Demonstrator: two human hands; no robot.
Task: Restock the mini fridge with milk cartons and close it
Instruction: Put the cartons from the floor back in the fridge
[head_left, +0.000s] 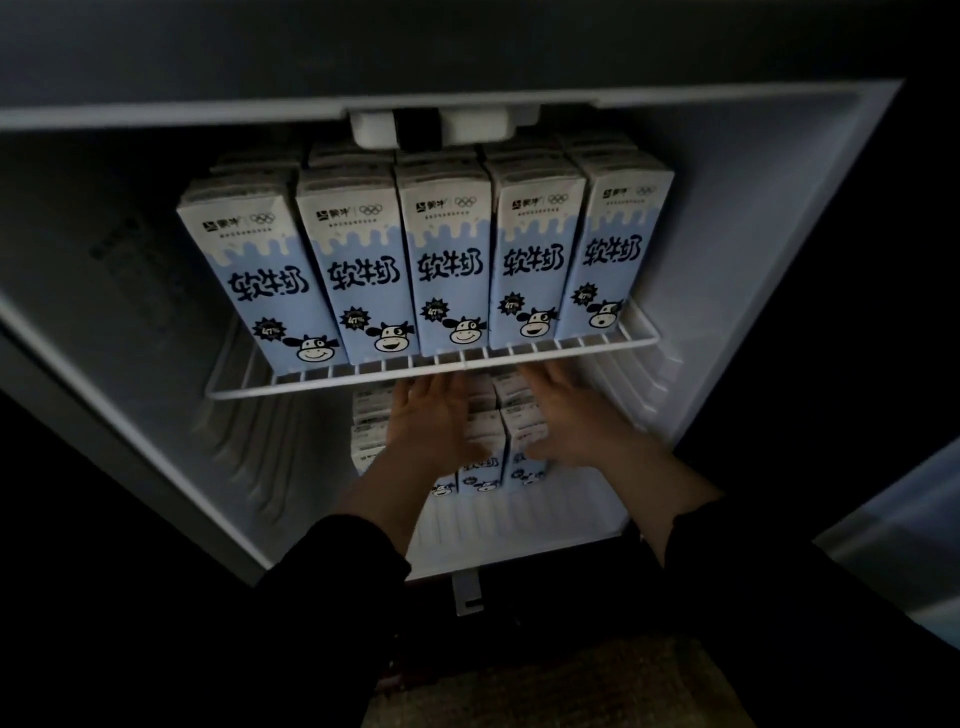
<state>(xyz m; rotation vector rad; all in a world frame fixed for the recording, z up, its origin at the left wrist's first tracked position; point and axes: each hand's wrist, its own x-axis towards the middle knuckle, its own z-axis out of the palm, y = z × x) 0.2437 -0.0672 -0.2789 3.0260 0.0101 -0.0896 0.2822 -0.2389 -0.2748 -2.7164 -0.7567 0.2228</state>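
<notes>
Pressing lower cartons (483, 467) at 6 o'clock, under wire shelf (363, 382), with left hand (431, 421) and right hand (566, 421), fingers flat, gripping nothing. Risking topple toward 9 o'clock side from uneven shove.

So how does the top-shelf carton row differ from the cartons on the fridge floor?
The top-shelf row spans the wire shelf, five across; the floor cartons cluster centrally, gaps either side. Top-shelf row untouched; left hand and right hand touch the floor cartons. Both: upright, same blue-and-white cow design.
</notes>
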